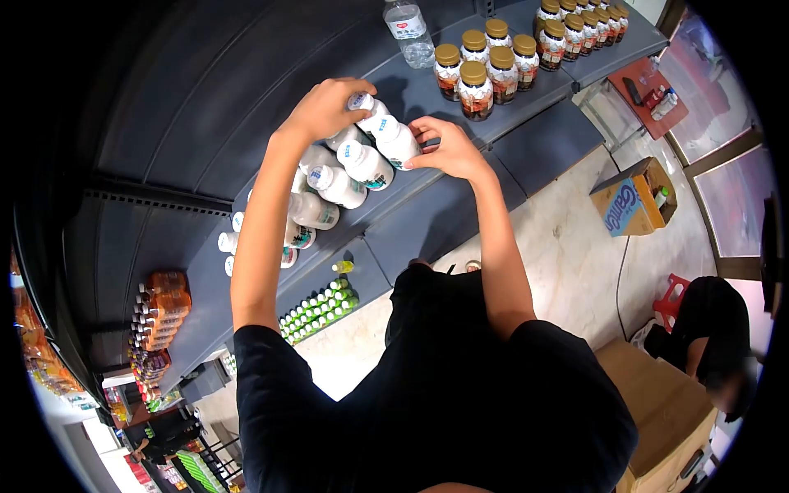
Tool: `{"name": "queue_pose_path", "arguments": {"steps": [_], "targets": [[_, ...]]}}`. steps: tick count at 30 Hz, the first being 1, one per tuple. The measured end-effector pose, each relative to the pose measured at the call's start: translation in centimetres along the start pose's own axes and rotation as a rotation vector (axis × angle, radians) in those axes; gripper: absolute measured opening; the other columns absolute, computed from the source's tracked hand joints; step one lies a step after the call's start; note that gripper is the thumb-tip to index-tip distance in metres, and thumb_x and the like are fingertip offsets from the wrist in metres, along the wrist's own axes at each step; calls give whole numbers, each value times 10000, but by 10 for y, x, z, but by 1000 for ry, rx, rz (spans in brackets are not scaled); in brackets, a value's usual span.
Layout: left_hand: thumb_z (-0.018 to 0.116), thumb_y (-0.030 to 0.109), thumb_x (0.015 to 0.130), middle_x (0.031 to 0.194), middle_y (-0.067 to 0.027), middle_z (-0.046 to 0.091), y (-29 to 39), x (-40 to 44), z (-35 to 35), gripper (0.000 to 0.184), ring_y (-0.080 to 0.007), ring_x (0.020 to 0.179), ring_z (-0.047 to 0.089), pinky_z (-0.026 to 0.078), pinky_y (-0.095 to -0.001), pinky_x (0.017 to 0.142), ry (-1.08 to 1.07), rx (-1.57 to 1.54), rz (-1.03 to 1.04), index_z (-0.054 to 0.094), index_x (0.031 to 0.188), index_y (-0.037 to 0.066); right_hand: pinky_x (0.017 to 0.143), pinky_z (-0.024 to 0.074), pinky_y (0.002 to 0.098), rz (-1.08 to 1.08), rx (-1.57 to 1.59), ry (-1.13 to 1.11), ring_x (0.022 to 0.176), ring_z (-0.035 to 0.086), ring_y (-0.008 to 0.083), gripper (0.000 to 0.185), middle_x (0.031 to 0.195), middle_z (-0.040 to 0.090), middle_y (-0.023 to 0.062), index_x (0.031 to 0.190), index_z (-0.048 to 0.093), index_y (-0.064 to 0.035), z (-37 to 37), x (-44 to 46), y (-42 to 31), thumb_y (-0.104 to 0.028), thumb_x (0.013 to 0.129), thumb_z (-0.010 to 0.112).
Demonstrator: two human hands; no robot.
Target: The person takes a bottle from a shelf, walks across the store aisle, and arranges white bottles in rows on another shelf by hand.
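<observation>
White bottles (335, 186) with white caps and green-and-black lettering stand close together in rows on a dark grey shelf (411, 201). My left hand (327, 108) reaches over the group, its fingers and thumb curved around the top of a white bottle at the far end. Beside it, my right hand (448, 149) grips the side of the front corner bottle (396, 141) between thumb and fingers. That bottle leans slightly. My left forearm hides some of the bottles behind it.
A clear water bottle (408, 33) and gold-capped jars (475, 90) stand farther along the shelf. Green bottles (319, 312) sit lower down. An open carton (633, 197) is on the floor; a large cardboard box (657, 411) and a seated person (711, 329) are at right.
</observation>
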State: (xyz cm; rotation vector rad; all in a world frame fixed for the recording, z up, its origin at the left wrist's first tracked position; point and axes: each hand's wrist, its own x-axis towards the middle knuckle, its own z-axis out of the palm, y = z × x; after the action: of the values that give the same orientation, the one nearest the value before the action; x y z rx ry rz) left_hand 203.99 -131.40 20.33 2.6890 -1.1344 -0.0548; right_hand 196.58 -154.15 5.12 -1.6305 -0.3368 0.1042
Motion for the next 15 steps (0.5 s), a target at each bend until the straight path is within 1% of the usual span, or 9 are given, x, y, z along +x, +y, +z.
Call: {"name": "queue_pose_path", "arguments": {"steps": [2, 3, 6, 9, 12, 13, 15], "targets": [[780, 166, 876, 1235, -163, 722, -5, 1, 4, 403, -351, 1058, 714, 567, -418, 918, 15, 25, 26, 705, 1248, 32, 898, 583, 346, -14, 48, 21, 1044, 690, 206, 666, 1148, 730, 106, 1253, 664, 11, 2, -2, 2, -129, 667, 948], [777, 166, 879, 1252, -166, 714, -7, 1, 5, 411, -355, 1059, 713, 566, -419, 921, 22, 37, 37, 699, 1260, 32, 896, 581, 342, -17, 40, 18, 1046, 688, 209, 662, 1146, 726, 107, 1249, 659, 11, 2, -1, 4, -127, 670, 949], [775, 173, 885, 1300, -159, 689, 6, -6, -1, 462, -317, 1100, 708, 556, -392, 945, 144, 35, 46, 669, 1311, 30, 909, 579, 348, -7, 18, -2, 1057, 684, 211, 664, 1147, 722, 110, 1247, 656, 9, 0, -3, -1, -139, 672, 954], [742, 157, 932, 1349, -136, 669, 32, -17, -19, 439, -256, 1180, 682, 526, -362, 1011, 152, -137, -137, 649, 1340, 22, 923, 578, 353, -15, 25, 9, 1061, 685, 215, 672, 1141, 721, 108, 1253, 650, 6, 1, -2, 6, -153, 676, 957], [696, 128, 983, 1329, -130, 682, 31, -32, -21, 386, -220, 1240, 643, 490, -351, 1068, 254, -595, -57, 639, 1344, 2, 964, 569, 382, -1, 28, -31, 1138, 658, 215, 694, 1223, 690, 93, 1292, 638, -22, -1, 0, 14, -186, 697, 955], [658, 106, 1015, 1317, -147, 686, 38, -38, -27, 347, -227, 1262, 629, 472, -366, 1098, 282, -716, -59, 635, 1341, -9, 975, 562, 383, -11, 34, -29, 1160, 650, 222, 725, 1248, 682, 107, 1316, 623, -22, -3, 1, 14, -190, 694, 956], [659, 106, 1015, 1303, -158, 692, 52, -45, -38, 352, -225, 1266, 625, 472, -363, 1094, 328, -685, -84, 631, 1343, -16, 998, 547, 384, -26, 51, -31, 1204, 633, 237, 788, 1299, 667, 133, 1365, 593, -22, -1, -1, 12, -197, 688, 957]]}}
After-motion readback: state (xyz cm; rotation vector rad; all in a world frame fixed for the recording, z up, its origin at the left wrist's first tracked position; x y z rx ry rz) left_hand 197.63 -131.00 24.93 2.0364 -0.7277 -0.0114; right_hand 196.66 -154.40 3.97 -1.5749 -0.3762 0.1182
